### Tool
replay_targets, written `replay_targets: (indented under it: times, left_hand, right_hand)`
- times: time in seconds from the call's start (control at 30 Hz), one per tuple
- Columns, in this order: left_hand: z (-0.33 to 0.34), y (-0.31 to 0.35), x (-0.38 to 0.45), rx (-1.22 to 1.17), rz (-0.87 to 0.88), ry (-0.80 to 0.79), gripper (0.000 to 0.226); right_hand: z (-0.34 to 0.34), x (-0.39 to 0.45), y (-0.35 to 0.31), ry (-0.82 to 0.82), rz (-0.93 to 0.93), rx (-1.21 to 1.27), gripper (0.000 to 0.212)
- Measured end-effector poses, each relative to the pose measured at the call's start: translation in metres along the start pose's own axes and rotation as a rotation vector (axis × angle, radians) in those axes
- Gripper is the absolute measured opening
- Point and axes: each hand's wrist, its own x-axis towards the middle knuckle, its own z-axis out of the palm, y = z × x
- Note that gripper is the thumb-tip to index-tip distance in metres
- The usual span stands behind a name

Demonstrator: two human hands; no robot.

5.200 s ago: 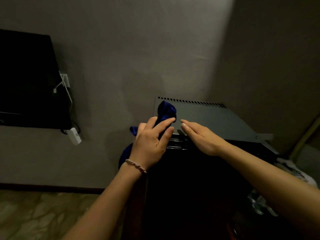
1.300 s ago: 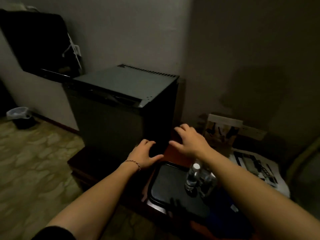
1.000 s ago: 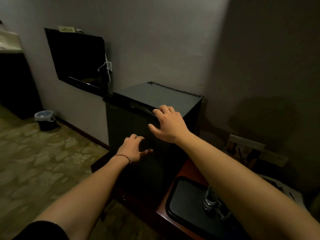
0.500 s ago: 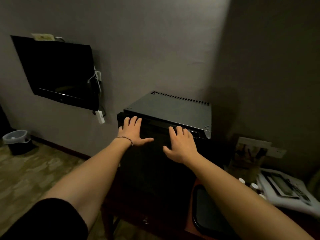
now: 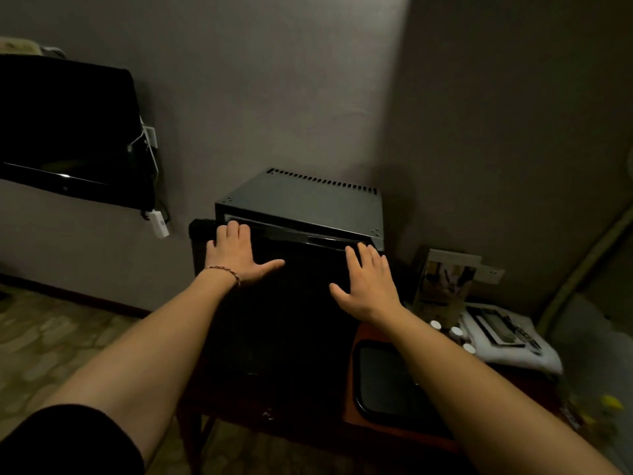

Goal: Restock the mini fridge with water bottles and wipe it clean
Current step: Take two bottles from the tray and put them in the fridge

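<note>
Hands lie flat on the dark door of the mini fridge (image 5: 301, 214), which stands on a low table (image 5: 352, 382) against the wall: the left hand (image 5: 239, 258) near the door's upper left corner, the right hand (image 5: 368, 282) near its upper right, fingers (image 5: 363, 257) spread and gripping nothing. Judging by this, the step is pressing the door shut, though in the dim light I cannot tell whether it is fully seated. Next would come a firm, even push, then a check of the bottles, of which only a few pale caps (image 5: 455, 332) show beside the black tray (image 5: 380, 382).

Dark wooden stand (image 5: 394, 437) bearing black mini fridge (image 5: 301, 214), black tray (image 5: 387, 385) beside it, and folded white towel (image 5: 513, 351) further right.
</note>
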Motion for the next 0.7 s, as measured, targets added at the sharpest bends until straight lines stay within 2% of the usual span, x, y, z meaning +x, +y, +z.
replay_targets:
  times: [0.2, 0.27, 0.4, 0.53, 0.7]
  left_hand:
    - [-0.009, 0.000, -0.085, 0.088, 0.009, 0.310, 0.069]
    - [-0.021, 0.012, -0.111, 0.138, 0.036, 0.346, 0.064]
    - [-0.044, 0.044, -0.165, 0.192, 0.077, 0.344, 0.073]
    - [-0.058, 0.103, -0.230, 0.210, 0.073, 0.335, 0.074]
    - [-0.078, 0.215, -0.287, 0.277, 0.064, 0.169, 0.072]
  right_hand:
    - [-0.011, -0.041, 0.023, -0.055, -0.035, -0.001, 0.086]
    - [-0.017, -0.062, 0.038, -0.101, -0.044, -0.013, 0.086]
    - [-0.028, -0.111, 0.077, -0.194, -0.012, -0.031, 0.088]
    - [-0.036, -0.170, 0.121, -0.246, 0.001, -0.067, 0.088]
    - [-0.039, -0.237, 0.177, -0.308, 0.034, -0.090, 0.087]
